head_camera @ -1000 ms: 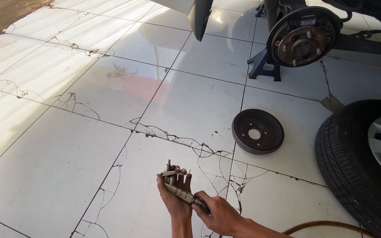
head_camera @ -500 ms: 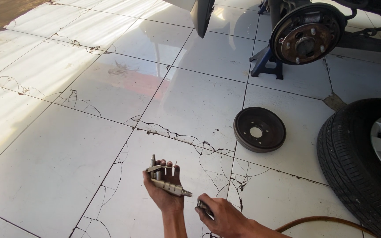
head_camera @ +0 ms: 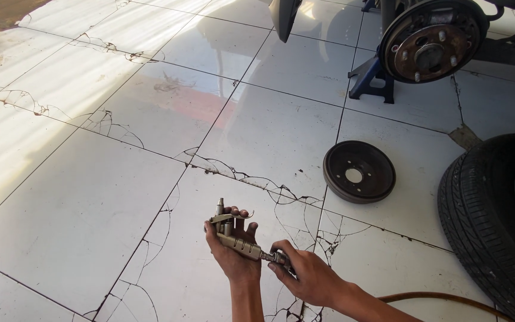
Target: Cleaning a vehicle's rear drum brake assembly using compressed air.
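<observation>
1. Low in the frame, a little right of centre, the left hand [head_camera: 233, 250] lies palm up with a metal air blow gun [head_camera: 236, 238] resting across it; the fingers curl loosely round the body, not clenched.

2. The right hand [head_camera: 308, 277], just to the right of it, is pinched shut on the coupling end of the gun [head_camera: 278, 258], where the tool narrows to a fitting.

3. An orange hose [head_camera: 442, 296] runs out along the bottom right edge of the frame from behind the right forearm; I cannot see whether it joins the fitting.

4. The gun looks like solid metal: stiff, fairly weighty for its bulk, and not fragile. Its surface seems dull and possibly oily, so I judge it could slip in bare fingers.

5. The ridged grip along the body looks the safest place to hold. The thin nozzle and lever at the upper end stick out and seem poorer for gripping.

6. Everything sits above a cracked white tile floor [head_camera: 90, 197], hard enough to mark the tool if dropped.

7. To the right of centre a dark brake drum [head_camera: 359, 172] lies flat on the tiles, well apart from the hands. A tyre [head_camera: 490, 220] stands at the right edge, and a bare wheel hub [head_camera: 433, 39] with a blue jack stand [head_camera: 372, 80] fills the upper right.
</observation>
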